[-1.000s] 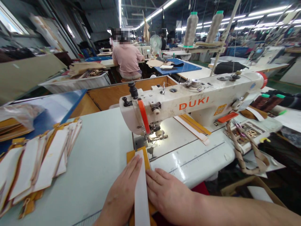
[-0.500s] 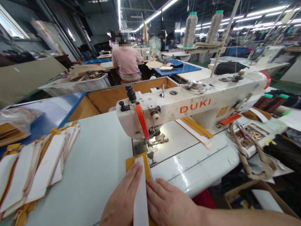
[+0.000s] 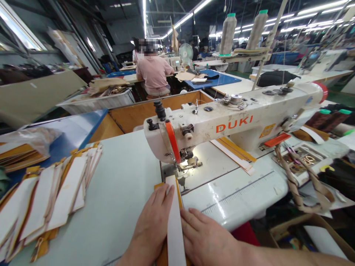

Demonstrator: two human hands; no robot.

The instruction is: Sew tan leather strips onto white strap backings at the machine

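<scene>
A long white strip (image 3: 175, 225) lies lengthwise on a mustard-yellow piece (image 3: 158, 185) in front of the sewing machine (image 3: 235, 120). My left hand (image 3: 151, 223) presses along the strip's left edge, fingers close together and tips on its upper part. Against the right edge rests my right hand (image 3: 203, 234), its fingers bunched and bent over the side. Both thumbs are hard to make out. The strip's far end sits just short of the lit presser foot (image 3: 191, 163), apart from it.
At left, several white-and-mustard strips (image 3: 66, 190) lie overlapping. Another such strip (image 3: 234, 157) rests behind the needle area. A parts tray (image 3: 310, 160) with scissors stands at right, above a cardboard box (image 3: 288, 225). A person in pink (image 3: 154, 72) sits ahead.
The white strip has slid slightly forward and right over the mustard piece, which now shows less on the right. Both hands stay on it; the whole view has shifted a little.
</scene>
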